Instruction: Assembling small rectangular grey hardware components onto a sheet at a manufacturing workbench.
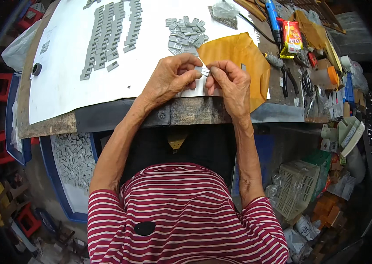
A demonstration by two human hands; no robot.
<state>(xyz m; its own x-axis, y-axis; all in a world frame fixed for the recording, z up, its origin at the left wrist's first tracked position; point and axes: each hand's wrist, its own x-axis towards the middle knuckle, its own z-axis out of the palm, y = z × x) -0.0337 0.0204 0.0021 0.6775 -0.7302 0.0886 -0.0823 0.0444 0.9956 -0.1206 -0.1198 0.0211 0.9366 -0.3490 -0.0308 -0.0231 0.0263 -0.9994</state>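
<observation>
Near the table's front edge, my left hand (171, 78) pinches a small grey rectangular part (203, 71) between thumb and fingers. My right hand (231, 84) grips the same part from the other side, its thumb and forefinger at the right end. Both hands are closed. Beneath the right hand lies a brown paper sheet (221, 48) with another small grey piece (243, 67) on it. Beyond the left hand is a loose pile of like parts (186, 34). Farther left, more parts stand in long overlapping rows (102, 39) on a white sheet (63, 92).
A black ring (37, 69) sits at the table's left. On the right are a blue electric screwdriver (274, 20), a red snack packet (292, 37) and black-handled pliers (288, 82). Below the table, a blue bin (47, 176) holds many grey parts; a pale plastic crate (295, 189) stands to the right.
</observation>
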